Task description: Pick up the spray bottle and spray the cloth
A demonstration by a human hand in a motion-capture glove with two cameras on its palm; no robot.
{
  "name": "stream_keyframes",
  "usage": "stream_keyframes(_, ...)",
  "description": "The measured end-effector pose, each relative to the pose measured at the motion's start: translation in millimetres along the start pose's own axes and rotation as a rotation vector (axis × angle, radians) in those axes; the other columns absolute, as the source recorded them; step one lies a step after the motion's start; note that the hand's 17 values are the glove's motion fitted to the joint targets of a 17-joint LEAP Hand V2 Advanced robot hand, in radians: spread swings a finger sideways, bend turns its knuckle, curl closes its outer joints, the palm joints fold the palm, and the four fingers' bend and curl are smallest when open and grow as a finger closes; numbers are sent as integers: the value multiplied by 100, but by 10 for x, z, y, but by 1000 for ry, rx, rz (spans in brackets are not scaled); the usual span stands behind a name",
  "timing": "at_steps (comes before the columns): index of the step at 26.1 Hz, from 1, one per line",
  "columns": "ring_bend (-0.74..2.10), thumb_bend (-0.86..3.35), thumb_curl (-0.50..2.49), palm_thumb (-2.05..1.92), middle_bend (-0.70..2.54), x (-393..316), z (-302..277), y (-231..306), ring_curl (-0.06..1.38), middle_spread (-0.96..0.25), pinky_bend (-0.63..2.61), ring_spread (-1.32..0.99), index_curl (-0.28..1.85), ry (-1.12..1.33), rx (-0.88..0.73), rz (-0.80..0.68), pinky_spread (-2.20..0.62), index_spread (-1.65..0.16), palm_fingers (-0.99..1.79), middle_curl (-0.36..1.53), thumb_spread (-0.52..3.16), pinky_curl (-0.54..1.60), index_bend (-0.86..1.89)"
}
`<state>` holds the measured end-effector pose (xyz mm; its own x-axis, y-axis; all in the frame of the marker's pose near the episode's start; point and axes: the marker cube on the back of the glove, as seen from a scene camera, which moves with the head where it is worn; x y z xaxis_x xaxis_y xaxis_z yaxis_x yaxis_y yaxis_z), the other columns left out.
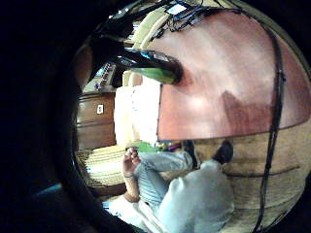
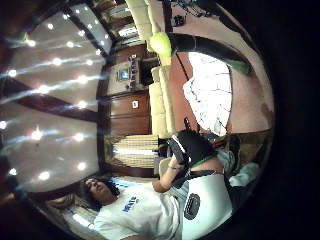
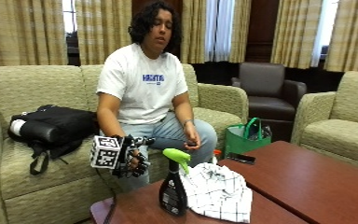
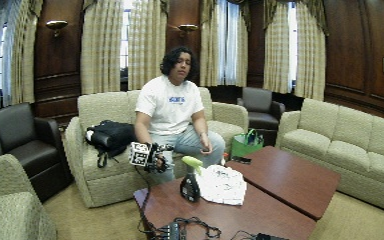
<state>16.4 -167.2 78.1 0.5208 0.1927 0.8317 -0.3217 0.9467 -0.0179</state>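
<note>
A person sits on a beige sofa [image 3: 36, 186] behind a reddish-brown wooden surface [image 3: 303, 186]. A white checked cloth [image 3: 219, 191] lies crumpled on the surface near its edge. Just beside the cloth stands an upright dark spray bottle [image 3: 173, 189] with a lime-green trigger head. The gloved right hand [image 3: 135, 161] hangs near the bottle, apart from it, its grip empty with fingers loosely curled.
</note>
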Motion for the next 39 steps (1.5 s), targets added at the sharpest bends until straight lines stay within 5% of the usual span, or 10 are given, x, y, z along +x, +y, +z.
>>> stream_keyframes(39, 41, -3, 37, 79, 28, -85, 761, -1325, 32, -14, 35, -16, 19, -74, -12, -23, 14, -39, 40, 38, 84, 34, 10)
